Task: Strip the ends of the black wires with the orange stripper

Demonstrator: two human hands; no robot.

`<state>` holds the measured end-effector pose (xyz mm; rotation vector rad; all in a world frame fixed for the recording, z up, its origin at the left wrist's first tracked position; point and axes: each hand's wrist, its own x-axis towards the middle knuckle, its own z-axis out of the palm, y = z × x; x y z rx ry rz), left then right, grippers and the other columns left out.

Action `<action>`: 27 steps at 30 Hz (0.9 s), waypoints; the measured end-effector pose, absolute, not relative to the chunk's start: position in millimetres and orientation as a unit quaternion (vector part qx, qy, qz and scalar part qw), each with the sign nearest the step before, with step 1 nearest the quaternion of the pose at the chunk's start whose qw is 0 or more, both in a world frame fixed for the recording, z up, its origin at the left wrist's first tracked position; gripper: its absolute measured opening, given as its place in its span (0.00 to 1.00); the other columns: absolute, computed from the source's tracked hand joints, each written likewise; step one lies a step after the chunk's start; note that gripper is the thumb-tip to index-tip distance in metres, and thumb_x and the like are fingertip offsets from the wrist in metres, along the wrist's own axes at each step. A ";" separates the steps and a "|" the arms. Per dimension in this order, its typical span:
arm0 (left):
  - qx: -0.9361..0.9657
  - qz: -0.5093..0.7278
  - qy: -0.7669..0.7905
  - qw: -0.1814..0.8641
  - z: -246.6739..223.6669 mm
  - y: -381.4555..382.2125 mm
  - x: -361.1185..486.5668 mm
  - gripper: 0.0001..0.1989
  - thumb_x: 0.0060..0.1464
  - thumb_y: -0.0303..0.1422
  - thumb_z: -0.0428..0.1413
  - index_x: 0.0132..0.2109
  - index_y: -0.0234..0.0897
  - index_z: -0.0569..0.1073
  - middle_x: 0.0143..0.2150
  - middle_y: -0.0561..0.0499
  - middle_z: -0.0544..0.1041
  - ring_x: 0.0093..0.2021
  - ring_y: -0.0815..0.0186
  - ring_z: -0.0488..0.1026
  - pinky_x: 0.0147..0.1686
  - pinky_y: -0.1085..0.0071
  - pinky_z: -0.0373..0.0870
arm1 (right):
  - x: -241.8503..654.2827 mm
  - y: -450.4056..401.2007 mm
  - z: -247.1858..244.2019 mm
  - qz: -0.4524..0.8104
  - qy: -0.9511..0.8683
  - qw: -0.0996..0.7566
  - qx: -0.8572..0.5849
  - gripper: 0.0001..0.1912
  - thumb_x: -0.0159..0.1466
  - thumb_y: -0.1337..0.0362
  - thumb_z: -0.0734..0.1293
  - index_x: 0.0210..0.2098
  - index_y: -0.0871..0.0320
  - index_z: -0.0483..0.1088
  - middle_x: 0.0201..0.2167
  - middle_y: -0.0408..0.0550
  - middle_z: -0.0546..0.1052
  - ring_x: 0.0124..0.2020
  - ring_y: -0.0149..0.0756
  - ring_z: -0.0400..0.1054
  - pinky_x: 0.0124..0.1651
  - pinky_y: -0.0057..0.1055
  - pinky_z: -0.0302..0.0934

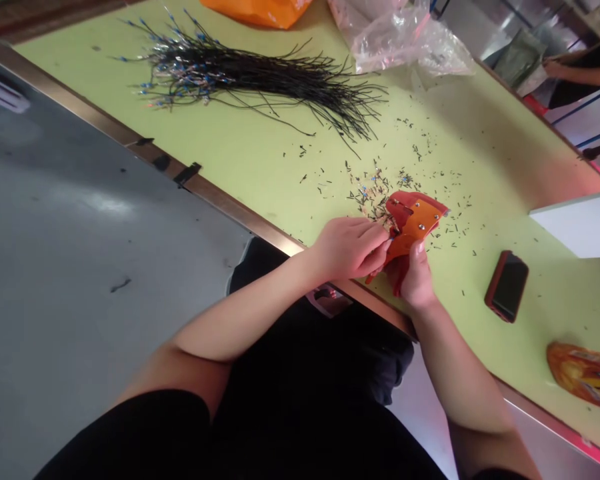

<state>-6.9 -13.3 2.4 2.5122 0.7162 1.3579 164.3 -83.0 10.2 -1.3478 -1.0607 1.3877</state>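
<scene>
Blk wire bundle (280,73) lay upper L on tbl (260,167), apart from hands. L hand (350,248) was curled narrow at the orange tool (420,217), contents unclear; R hand (418,275) gripped tool nr scraps (367,193). Risk: nipped fingertips, b/c L fingers sat v. close.

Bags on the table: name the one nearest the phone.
The printed packet at right; the other orange bag and clear plastic lie by the black wires.
</scene>
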 end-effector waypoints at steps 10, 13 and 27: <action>0.846 0.468 0.234 0.108 4.0 -14.2 -8.4 0.12 0.69 0.29 0.48 0.34 0.43 0.64 0.25 0.57 0.74 0.24 0.69 0.72 0.27 0.68 0.65 | 160.5 -84.9 15.1 0.544 -0.459 0.430 -0.556 0.39 0.62 0.18 0.57 0.28 0.48 0.70 0.22 0.53 0.72 0.42 0.59 0.79 0.37 0.54 0.78; 0.844 0.472 0.232 0.109 2.7 -14.0 -9.2 0.11 0.69 0.29 0.48 0.35 0.43 0.65 0.25 0.57 0.75 0.25 0.70 0.72 0.27 0.69 0.64 | 159.1 -84.9 16.2 0.543 -0.462 0.430 -0.553 0.39 0.62 0.19 0.57 0.28 0.48 0.69 0.21 0.52 0.71 0.40 0.59 0.79 0.35 0.53 0.77; 0.841 0.473 0.237 0.113 -0.2 -13.7 -8.2 0.12 0.71 0.31 0.48 0.36 0.43 0.66 0.25 0.56 0.74 0.25 0.68 0.71 0.27 0.68 0.62 | 153.7 -82.0 19.4 0.539 -0.480 0.435 -0.537 0.39 0.60 0.18 0.60 0.24 0.49 0.65 0.15 0.43 0.62 0.19 0.42 0.64 0.24 0.43 0.67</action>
